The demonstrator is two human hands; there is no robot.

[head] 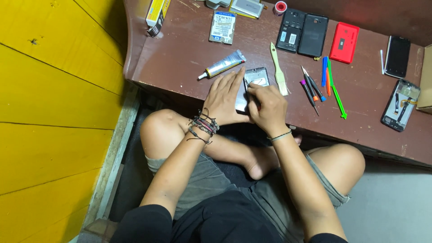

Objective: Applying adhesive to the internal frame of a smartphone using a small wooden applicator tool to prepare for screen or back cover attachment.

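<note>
At bench edge: both hands on opened silver-framed phone body (253, 85), back already off.
Left hand (223, 96) flat, fingers spread, pinning it; right hand (267, 105) pinching sthg small inside — I can't tell what; reassembly not begun.

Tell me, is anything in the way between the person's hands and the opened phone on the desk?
No, nothing visible is. The left hand lies flat on the opened phone, and the right hand is bunched on top of it. The glue tube and brush lie beside it.

phone (254, 80) half hidden under hands, cardboard box (425, 81) cropped
</note>
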